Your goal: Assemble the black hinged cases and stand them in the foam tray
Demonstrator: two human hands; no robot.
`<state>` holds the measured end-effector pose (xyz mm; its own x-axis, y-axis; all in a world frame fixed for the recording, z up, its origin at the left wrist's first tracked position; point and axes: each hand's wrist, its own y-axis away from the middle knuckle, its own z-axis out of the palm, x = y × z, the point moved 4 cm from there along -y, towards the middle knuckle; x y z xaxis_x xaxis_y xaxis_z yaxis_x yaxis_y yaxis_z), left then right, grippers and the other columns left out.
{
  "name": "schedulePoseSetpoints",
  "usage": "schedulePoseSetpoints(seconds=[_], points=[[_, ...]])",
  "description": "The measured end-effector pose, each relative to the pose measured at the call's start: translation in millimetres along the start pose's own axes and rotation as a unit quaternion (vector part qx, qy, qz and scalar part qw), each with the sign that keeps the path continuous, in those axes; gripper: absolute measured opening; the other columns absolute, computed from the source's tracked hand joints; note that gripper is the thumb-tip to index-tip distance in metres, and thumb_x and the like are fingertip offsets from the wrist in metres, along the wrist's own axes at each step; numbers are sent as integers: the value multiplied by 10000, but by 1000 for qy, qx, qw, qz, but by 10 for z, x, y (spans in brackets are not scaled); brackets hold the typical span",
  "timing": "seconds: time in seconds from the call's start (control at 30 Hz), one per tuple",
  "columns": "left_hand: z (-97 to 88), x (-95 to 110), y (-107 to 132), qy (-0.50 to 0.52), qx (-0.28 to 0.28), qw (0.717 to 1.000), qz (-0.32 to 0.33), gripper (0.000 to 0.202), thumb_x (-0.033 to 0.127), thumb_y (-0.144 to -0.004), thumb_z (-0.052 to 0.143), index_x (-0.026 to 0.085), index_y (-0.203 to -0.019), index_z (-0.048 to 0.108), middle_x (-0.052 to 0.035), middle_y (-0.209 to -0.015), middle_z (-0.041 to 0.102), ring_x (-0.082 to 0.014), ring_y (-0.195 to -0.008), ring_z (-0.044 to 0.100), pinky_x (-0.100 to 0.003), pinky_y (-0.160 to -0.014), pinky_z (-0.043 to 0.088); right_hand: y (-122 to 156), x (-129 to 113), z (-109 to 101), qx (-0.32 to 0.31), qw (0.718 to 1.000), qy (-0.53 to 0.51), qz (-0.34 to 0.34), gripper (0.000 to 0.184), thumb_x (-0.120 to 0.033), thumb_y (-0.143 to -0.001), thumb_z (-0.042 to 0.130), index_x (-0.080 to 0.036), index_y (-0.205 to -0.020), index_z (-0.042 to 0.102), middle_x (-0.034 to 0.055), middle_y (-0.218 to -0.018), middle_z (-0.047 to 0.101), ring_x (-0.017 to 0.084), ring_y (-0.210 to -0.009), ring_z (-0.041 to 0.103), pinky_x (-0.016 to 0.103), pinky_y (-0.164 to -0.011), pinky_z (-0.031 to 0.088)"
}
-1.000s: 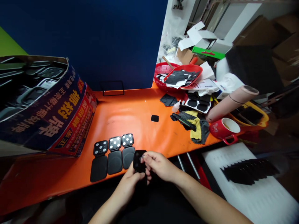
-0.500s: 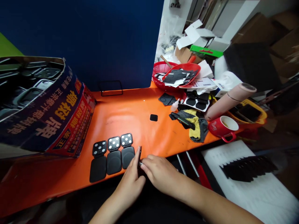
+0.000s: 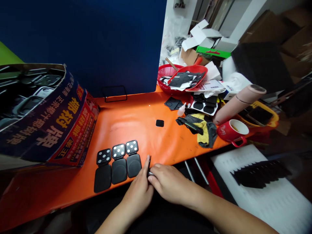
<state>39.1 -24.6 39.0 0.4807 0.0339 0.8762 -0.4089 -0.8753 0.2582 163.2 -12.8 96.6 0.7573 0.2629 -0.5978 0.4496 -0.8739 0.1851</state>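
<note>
Dark case (image 3: 149,164), edge-on, pinched in left hand (image 3: 140,191) and right hand (image 3: 169,182), near three open cases (image 3: 119,170) on orange table (image 3: 131,122)

Now the left hand (image 3: 139,189) and right hand (image 3: 170,182) are masking part of the dark piece (image 3: 149,164), the left edge cropping the carton (image 3: 65,138).

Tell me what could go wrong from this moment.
The thin dark piece is held on edge between the left hand and right hand, near the table's front edge; a slip might drop it off.

Three hinged black pieces lie beside the left hand, close to that edge, so a stray arm could nudge them.

The red mug holds liquid near the edge; a knock could spill it.
</note>
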Motion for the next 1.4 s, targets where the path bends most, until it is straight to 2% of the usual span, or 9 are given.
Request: schedulePoseSetpoints(seconds=[0.3, 0.4, 0.47, 0.53, 0.6, 0.73, 0.97, 1.2, 1.4], points=[[135, 35, -61, 52, 4, 999, 6, 540, 224, -841, 462, 180, -1371, 370, -129, -1386, 441, -253, -1270, 410, -428, -1061, 300, -15, 226, 172, 42, 981, -179, 53, 228, -314, -837, 510, -163, -668, 543, -1, -667, 555, 115, -619, 474, 234, -568, 306], [128, 45, -114, 171, 8, 985, -30, 401, 269, -790, 535, 135, -1167, 549, -128, -1126, 632, -277, -1090, 556, -417, -965, 398, -55, 327, 276, 16, 904, -421, 73, 308, -431, -850, 468, -172, -686, 499, -41, -568, 458, 80, -486, 371, 216, -490, 272], [126, 47, -138, 288, -4, 954, -80, 373, 336, -796, 534, 116, -1096, 557, -107, -942, 677, -268, -915, 627, -393, -829, 475, -76, 378, 321, -3, 817, -569, 96, 356, -519, -873, 391, -186, -794, 492, -67, -520, 427, 69, -415, 323, 204, -454, 270], [104, 69, -148, 355, -14, 929, -104, 410, 416, -838, 482, 109, -1104, 535, -98, -877, 682, -248, -814, 648, -362, -736, 496, -84, 410, 317, 5, 773, -623, 116, 372, -539, -888, 354, -192, -848, 483, -82, -481, 406, 71, -396, 330, 201, -456, 294], [38, 99, -145, 325, 7, 941, -93, 424, 459, -865, 439, 111, -1084, 544, -105, -911, 683, -238, -833, 646, -343, -746, 489, -76, 403, 272, 14, 797, -594, 114, 363, -509, -900, 364, -182, -814, 496, -70, -495, 420, 73, -427, 361, 205, -481, 317], [-91, 181, -82, 72, 60, 995, -36, 393, 411, -895, 406, 150, -1160, 531, -115, -1075, 660, -243, -977, 620, -337, -839, 459, -28, 311, 94, 44, 897, -433, 71, 323, -401, -921, 389, -171, -724, 499, -20, -659, 507, 84, -567, 443, 210, -551, 347], [-50, 316, 6, -223, 9, 975, -8, 427, 276, -935, 277, 160, -1325, 407, -135, -1152, 641, -261, -971, 648, -379, -797, 497, 26, 184, -95, 40, 987, -151, 32, 257, -252, -928, 359, -172, -793, 563, 39, -805, 627, 145, -730, 555, 253, -659, 378], [93, 340, 18, -359, -60, 931, -8, 472, 103, -881, 278, 50, -1340, 373, -189, -977, 692, -262, -773, 691, -350, -651, 527, 83, 211, -57, -6, 987, -155, 31, 191, -263, -881, 434, -165, -826, 588, 53, -841, 627, 156, -768, 555, 251, -679, 374], [108, 332, 22, -317, -40, 947, -12, 429, 97, -872, 264, 80, -1229, 501, -194, -951, 686, -269, -784, 680, -364, -686, 509, 1, 363, 168, 40, 925, -365, 93, 322, -374, -845, 502, -169, -602, 448, -39, -595, 439, 94, -583, 403, 219, -555, 314]])
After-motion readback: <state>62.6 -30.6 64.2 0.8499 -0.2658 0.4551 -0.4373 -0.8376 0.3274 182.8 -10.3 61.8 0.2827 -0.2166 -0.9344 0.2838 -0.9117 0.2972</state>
